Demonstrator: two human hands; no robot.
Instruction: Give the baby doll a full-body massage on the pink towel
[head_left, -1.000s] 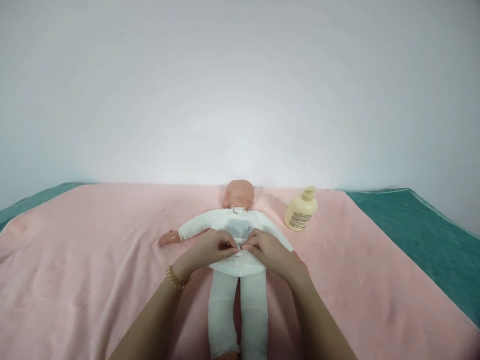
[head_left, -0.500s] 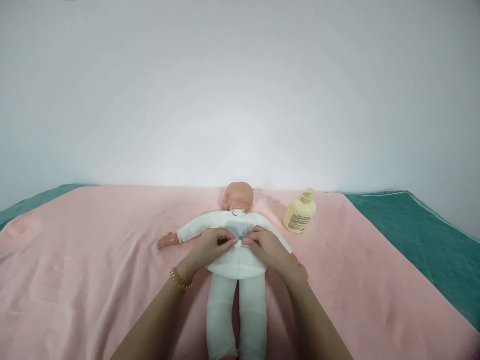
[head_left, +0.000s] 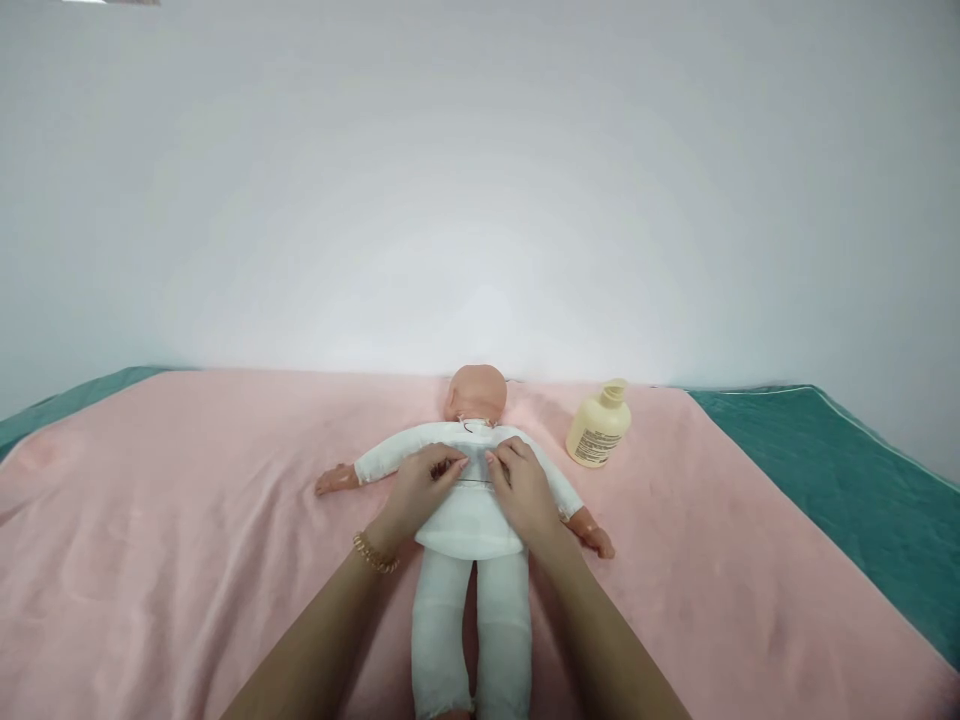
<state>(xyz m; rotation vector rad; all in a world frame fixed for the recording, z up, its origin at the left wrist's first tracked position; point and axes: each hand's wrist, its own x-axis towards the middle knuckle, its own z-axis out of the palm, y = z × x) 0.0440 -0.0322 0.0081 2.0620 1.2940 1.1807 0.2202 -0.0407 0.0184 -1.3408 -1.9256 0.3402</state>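
Note:
A baby doll (head_left: 469,525) with a white cloth body and limbs lies on the bed, its bald head (head_left: 480,390) at the far end, no facial features in view. On its upper torso sits a greyish, see-through sheet (head_left: 478,458), its exact kind unclear. My left hand (head_left: 424,485) pinches with thumb and fingers at the sheet's left edge. At the right edge my right hand (head_left: 520,485) is closed in a similar pinch. Just below the sheet a thin dark line crosses the white cloth. My hands partly cover the doll's sides.
A pale yellow pump bottle (head_left: 598,428) stands right of the doll's head. Under everything spreads a pink blanket (head_left: 225,500), wrinkled at the left. Green cloth (head_left: 817,480) shows at both sides, and a pale wall (head_left: 480,180) rises behind.
Both hands have shifted slightly up toward the doll's head, the fingertips a little farther apart. The dark line below the sheet now shows, as does more of the doll's right-side hand.

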